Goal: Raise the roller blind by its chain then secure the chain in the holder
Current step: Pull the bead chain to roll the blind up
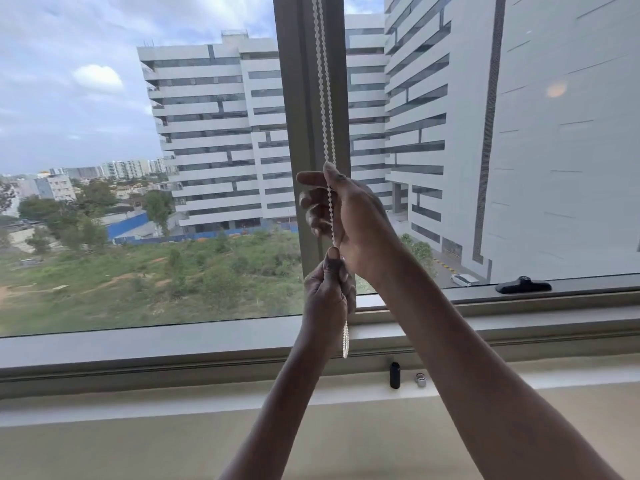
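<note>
Beyond the glass, white office blocks [214, 140] fill the view from nine to three o'clock over a green lot. Window frame [173, 344] spans the lower field, its vertical mullion [301, 98] rising at twelve o'clock. Right hand [349, 216], at centre, is raised with thumb and forefinger pinching the white bead chain [323, 98] at its top, the remaining fingers loosely curled. Left hand [327, 292], directly at six o'clock of the right, grips the same chain in a closed fist; the chain's loop end hangs just below it. Black window handle [523, 285] lies at four o'clock on the frame. Small black cylinder [394, 375] and a silver cap [420, 379] stand on the sill at five o'clock.
</note>
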{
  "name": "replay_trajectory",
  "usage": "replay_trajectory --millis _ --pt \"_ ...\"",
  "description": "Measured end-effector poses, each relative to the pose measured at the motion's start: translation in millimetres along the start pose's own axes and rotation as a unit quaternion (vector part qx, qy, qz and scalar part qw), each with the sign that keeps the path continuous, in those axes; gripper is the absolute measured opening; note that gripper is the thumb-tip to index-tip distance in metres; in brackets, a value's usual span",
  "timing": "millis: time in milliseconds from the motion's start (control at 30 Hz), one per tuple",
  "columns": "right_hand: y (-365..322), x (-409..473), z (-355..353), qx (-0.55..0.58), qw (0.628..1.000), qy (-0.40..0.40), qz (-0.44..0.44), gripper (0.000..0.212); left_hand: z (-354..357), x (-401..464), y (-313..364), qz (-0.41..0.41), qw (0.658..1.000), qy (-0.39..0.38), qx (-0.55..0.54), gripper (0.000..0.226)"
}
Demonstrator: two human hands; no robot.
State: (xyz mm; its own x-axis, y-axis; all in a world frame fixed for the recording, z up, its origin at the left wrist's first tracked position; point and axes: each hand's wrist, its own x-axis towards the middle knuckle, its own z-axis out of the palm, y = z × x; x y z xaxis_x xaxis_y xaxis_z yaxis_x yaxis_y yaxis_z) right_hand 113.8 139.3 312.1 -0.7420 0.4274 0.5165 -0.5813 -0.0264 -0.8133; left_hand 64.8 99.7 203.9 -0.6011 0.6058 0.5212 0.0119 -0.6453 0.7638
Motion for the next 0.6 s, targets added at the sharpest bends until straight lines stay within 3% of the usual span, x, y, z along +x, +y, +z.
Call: replay_trajectory --millis 133,300,600 --pt "11 0 4 0.044 0.998 0.054 -0.009 0.038 -2 1 -4 0.010 1.000 0.001 0.021 0.052" --pt "13 0 5 0.102 0.994 0.031 -0.012 0.042 -7 3 0 0.006 1.000 -0.005 0.019 0.052" --pt "12 -2 7 0.086 0.995 0.035 -0.047 0.039 -5 3 2 -0.008 1.000 -0.013 0.024 0.058"
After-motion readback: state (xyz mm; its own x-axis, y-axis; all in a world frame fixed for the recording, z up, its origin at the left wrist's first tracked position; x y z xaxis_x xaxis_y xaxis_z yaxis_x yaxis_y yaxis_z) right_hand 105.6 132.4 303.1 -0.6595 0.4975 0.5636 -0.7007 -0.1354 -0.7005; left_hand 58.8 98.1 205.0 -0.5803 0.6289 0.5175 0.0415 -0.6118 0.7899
